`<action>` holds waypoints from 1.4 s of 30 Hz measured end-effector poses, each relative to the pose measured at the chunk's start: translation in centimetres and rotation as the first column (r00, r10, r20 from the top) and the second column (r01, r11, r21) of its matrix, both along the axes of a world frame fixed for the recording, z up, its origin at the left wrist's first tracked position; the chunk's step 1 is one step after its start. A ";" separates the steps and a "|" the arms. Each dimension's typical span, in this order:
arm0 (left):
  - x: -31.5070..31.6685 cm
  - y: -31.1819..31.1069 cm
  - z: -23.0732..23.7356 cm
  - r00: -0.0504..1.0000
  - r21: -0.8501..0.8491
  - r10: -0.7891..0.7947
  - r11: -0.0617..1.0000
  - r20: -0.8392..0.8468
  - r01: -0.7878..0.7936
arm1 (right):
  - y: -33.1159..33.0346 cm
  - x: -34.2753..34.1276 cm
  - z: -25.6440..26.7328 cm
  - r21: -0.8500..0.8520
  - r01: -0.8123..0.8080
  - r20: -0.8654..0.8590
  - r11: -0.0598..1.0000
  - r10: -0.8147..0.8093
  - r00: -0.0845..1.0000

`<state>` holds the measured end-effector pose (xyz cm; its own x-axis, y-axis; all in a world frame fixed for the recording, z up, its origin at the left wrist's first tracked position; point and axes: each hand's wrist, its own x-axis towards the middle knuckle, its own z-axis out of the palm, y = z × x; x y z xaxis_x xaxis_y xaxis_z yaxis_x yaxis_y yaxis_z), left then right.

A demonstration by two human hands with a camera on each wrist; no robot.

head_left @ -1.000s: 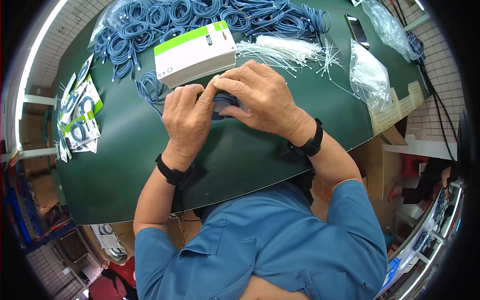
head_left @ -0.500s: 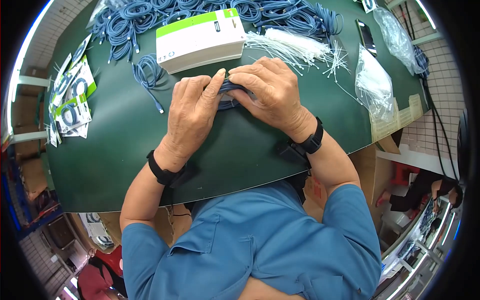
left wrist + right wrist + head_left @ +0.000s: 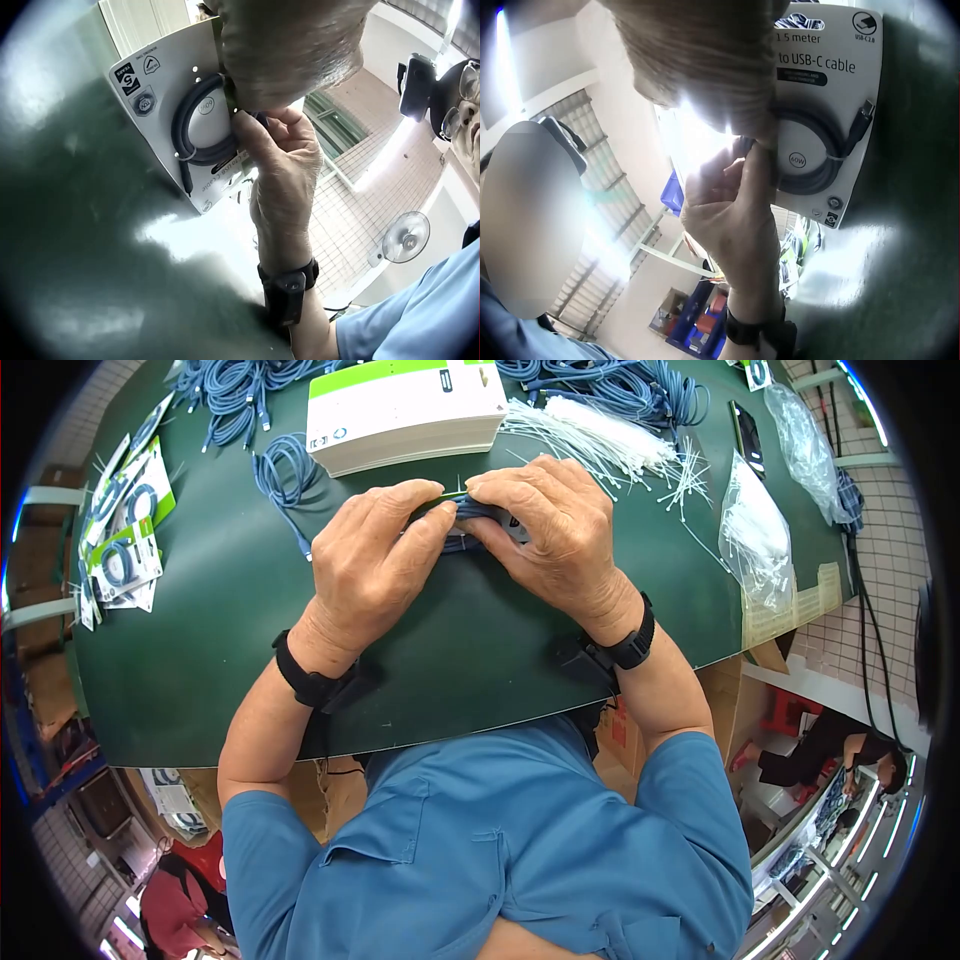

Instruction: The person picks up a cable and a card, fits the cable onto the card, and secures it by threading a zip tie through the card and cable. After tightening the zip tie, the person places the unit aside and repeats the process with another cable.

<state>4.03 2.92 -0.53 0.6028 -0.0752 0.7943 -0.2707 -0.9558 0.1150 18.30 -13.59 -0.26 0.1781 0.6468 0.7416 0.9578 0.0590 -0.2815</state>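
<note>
Both hands hold a white printed card with a dark blue USB-C cable coiled on it. My left hand (image 3: 375,555) pinches the left part of the coil and card, and my right hand (image 3: 550,535) pinches the right part. Between the fingertips shows a strip of the coiled cable (image 3: 470,510), below the card's green edge. In the left wrist view a pale tie binds the coil on the card (image 3: 161,112). The plug lies along the printed card (image 3: 799,56) in the right wrist view. Fingers cover the middle of the coil.
Beyond the hands stands a stack of white and green cards (image 3: 405,420). A loose cable coil (image 3: 285,470) lies left of it, carded cables (image 3: 125,550) farther left. White cable ties (image 3: 605,440), a bag of ties (image 3: 755,540) and a phone (image 3: 747,438) lie right on the green table (image 3: 450,670).
The fingertips have drawn apart slightly, and the card's green edge now shows between them. The table's things have shifted upward in the head view. Both hands keep their hold.
</note>
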 end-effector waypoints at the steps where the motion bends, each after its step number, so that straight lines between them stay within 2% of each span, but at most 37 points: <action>1: 0.1 -0.1 0.0 1.000 0.009 0.007 1.000 0.004 -0.007 | 0.0 0.0 0.0 0.002 0.002 0.003 1.000 -0.002 1.000; 5: 0.4 -0.4 0.7 0.996 0.005 0.031 1.000 -0.081 -0.030 | 0.1 0.1 0.1 -0.004 0.001 0.020 1.000 -0.001 1.000; 13: 0.4 0.2 0.1 0.996 -0.036 -0.047 0.998 -0.070 0.044 | -0.2 0.5 0.1 -0.010 -0.052 -0.012 0.999 0.052 0.999; 21: 0.1 0.1 0.0 0.995 -0.034 -0.014 0.999 -0.095 0.011 | -0.3 1.0 0.0 -0.014 -0.079 0.020 0.997 0.080 0.997; 37: 0.0 0.3 1.0 0.975 -0.044 -0.065 0.997 -0.213 0.057 | -0.3 0.8 0.1 0.022 -0.068 0.028 0.997 0.067 0.997; 42: 0.1 0.5 1.1 0.977 -0.032 -0.079 0.997 -0.200 0.074 | -0.4 0.6 0.2 0.013 -0.050 0.032 0.999 0.050 0.998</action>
